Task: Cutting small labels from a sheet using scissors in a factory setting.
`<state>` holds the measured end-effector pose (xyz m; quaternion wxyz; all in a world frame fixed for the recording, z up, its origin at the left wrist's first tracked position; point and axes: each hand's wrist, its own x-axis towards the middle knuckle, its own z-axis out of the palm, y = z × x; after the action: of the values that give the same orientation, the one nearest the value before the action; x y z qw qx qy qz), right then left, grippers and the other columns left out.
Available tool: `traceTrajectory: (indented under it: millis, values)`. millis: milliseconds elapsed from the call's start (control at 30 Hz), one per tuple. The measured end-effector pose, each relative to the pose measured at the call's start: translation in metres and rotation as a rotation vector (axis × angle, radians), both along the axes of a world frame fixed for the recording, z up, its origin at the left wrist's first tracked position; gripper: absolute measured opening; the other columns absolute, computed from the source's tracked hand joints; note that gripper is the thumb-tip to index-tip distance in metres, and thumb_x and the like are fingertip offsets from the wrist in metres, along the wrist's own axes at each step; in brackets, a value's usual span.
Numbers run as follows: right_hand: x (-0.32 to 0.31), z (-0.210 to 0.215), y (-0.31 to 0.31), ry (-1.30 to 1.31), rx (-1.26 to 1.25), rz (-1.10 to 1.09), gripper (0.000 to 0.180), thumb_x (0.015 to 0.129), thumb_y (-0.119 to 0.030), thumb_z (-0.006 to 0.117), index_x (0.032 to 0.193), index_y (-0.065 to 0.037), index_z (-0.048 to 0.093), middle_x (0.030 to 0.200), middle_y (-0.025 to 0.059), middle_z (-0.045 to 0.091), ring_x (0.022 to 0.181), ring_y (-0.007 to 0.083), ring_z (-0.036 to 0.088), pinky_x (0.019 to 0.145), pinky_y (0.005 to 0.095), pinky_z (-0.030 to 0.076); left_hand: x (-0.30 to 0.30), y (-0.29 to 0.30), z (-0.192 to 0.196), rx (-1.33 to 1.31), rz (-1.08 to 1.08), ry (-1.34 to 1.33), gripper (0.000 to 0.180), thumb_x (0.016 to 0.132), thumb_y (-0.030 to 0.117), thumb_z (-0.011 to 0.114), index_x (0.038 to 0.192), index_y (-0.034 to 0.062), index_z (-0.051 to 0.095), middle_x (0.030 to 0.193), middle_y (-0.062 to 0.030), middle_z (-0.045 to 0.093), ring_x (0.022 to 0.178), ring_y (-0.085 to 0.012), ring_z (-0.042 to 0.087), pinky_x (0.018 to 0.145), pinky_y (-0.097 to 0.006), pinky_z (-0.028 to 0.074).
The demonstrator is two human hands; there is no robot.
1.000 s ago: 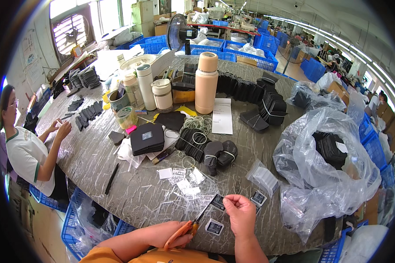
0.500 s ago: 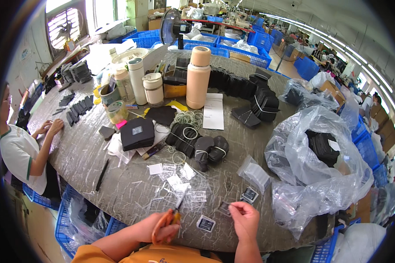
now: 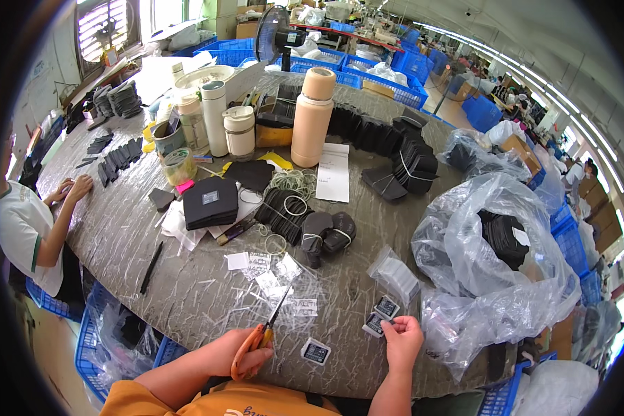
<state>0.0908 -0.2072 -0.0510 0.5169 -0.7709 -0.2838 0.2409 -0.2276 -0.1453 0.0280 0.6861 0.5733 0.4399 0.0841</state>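
Observation:
My left hand (image 3: pixel 232 350) is wrapped around the orange handles of a pair of scissors (image 3: pixel 279 308), whose blades point up and away over the table. Between the fingertips of my right hand (image 3: pixel 403 341) is a small black label with a pale border (image 3: pixel 374 324), low over the tabletop or touching it. Just beyond it lies a second black label (image 3: pixel 387 306). Another black label (image 3: pixel 317 351) rests alone between my hands. White paper scraps and clear offcuts (image 3: pixel 274 281) are scattered beyond the scissors.
A clear plastic bag (image 3: pixel 457 305) with black pieces spreads on the right, beside a small clear packet (image 3: pixel 394 274). Stacked black pads (image 3: pixel 211 202), bundled black pieces (image 3: pixel 284 211) and a tall peach flask (image 3: pixel 312 125) stand farther off. A co-worker's hands (image 3: pixel 73 188) rest at the left.
My right hand has moved slightly right, bringing its label beside the other label there. My left hand with the scissors has shifted a little left, and the view has moved slightly.

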Motion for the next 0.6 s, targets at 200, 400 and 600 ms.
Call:
traceTrajectory:
  millis: [200,400,600]
  values:
    - [-0.03,0.026,-0.011,-0.462,0.009,0.013,0.024,0.065,-0.01,0.076,0.081,-0.002,0.06,0.073,0.0056,0.055,0.067,0.0199,0.054,0.061,0.0308,0.043,-0.006,0.002,-0.004,0.071,-0.025,0.008,0.022,0.086,0.016,0.057,0.097,-0.0015,0.053,0.062,-0.0034,0.059,0.052,-0.0112,0.056,0.047,-0.024,0.044]
    - [-0.086,0.032,-0.014,-0.512,-0.174,0.612,0.026,0.065,-0.017,0.077,0.085,-0.005,0.064,0.081,0.0077,0.058,0.072,0.0241,0.059,0.062,0.0327,0.046,-0.003,0.002,-0.015,0.001,0.009,-0.07,0.023,0.087,0.021,0.055,0.098,0.0007,0.05,0.063,-0.006,0.058,0.054,-0.0134,0.058,0.049,-0.028,0.046]
    - [-0.088,0.019,-0.014,-0.38,-0.249,0.589,0.025,0.066,-0.018,0.077,0.08,-0.007,0.061,0.076,0.008,0.06,0.069,0.0256,0.06,0.061,0.0358,0.047,-0.013,0.004,-0.015,0.093,-0.108,-0.049,0.026,0.088,0.023,0.053,0.1,0.0,0.05,0.065,-0.0066,0.059,0.055,-0.0154,0.058,0.05,-0.029,0.046]
